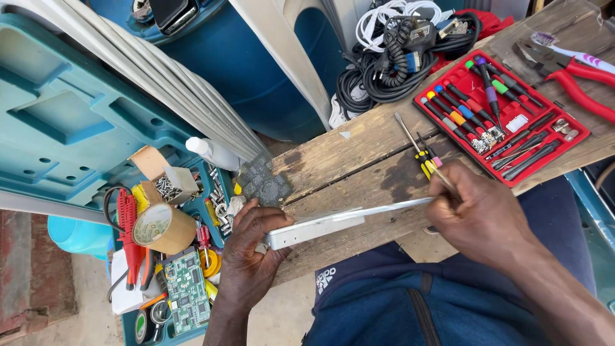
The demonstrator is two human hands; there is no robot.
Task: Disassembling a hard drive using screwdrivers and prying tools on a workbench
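My left hand (248, 248) grips the left end of a thin silver flat device (333, 221), held on edge over a worn wooden bench (359, 150). At the device's right end, my right hand (482, 214) holds a slim metal tool (423, 154) whose shaft points up and to the left. Two small screwdrivers with yellow and pink grips (428, 161) lie on the bench just behind that hand. A red case of colour-tipped precision screwdrivers (503, 115) sits open at the right.
Red-handled pliers (573, 80) and a toothbrush (576, 54) lie at the far right. Tangled black and white cables (400, 54) are piled behind. On the left sit brown tape (163, 227), a green circuit board (187, 291), a box of screws (172, 186) and a blue barrel (250, 70).
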